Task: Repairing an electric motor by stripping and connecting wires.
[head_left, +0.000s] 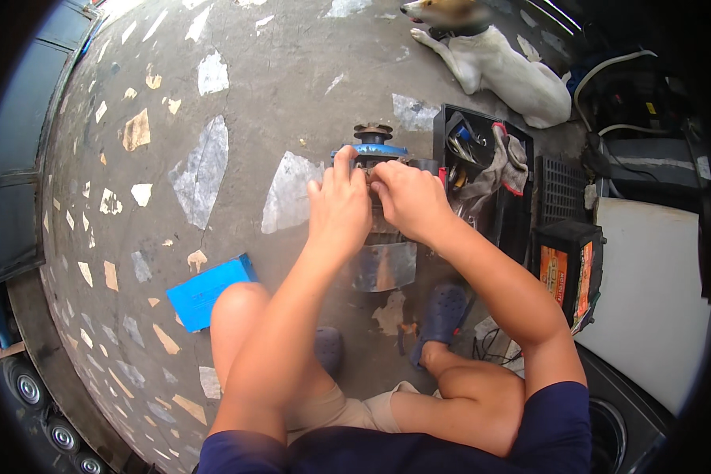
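Observation:
On the floor in front of me stands a small machine with a blue housing (381, 149) and a dark grooved pulley (373, 130) on its far end. My left hand (340, 201) rests on its near left side, one finger reaching up against the blue housing and the others bent. From the right comes my right hand (411, 197), its fingers curled and pinched close to the left fingertips. Whatever small part lies between the fingers is hidden by them. Nearer to me, below the hands, is a flat shiny metal plate (385, 267).
A black open toolbox (442, 126) with tools and grey gloves (498, 170) stands at right, beside a black battery (569, 268). A bright blue box (205, 291) lies by my left knee. A white dog (505, 75) lies at the far right. My feet wear dark clogs (442, 312).

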A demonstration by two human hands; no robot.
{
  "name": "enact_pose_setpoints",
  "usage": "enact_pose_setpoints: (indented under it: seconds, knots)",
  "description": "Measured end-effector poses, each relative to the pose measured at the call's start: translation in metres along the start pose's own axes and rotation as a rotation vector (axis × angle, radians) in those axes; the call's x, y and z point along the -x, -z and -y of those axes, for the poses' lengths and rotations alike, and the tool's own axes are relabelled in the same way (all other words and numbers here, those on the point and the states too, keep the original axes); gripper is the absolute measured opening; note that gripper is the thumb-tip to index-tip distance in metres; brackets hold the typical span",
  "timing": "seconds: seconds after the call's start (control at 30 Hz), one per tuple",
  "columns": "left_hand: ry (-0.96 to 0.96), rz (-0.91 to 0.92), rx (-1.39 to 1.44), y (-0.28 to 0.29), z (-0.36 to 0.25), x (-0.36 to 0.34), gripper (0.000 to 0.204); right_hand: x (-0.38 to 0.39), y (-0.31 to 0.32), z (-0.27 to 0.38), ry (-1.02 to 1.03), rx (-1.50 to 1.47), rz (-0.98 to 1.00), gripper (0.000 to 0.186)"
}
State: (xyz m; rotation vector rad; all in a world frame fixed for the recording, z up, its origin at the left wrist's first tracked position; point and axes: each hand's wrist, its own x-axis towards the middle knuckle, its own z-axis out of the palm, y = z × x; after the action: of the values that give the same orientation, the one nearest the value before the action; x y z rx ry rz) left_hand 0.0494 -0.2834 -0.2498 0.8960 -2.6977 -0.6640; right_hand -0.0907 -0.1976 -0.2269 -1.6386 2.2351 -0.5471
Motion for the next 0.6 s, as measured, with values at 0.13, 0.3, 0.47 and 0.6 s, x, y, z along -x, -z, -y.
enact_pose_setpoints:
  seconds: [0.13,0.3,0.47,0.6]
  knots:
    - [0.001,-0.002,0.001,0.0,0.002,0.0,0.018,0.005,-0.003,0.0,0.096,0.132,0.037,0.015]
    - [0.008,0.002,0.003,-0.001,0.001,0.001,0.017,0.009,-0.004,-0.003,0.189,0.104,-0.049,0.012]
    - [0.016,0.016,0.042,0.001,0.001,0.0,0.016,0.002,0.003,-0.003,0.157,0.03,-0.067,0.014]
    - [0.021,0.04,0.039,0.004,0.002,-0.001,0.021,-0.005,0.007,0.007,0.228,0.218,0.041,0.016]
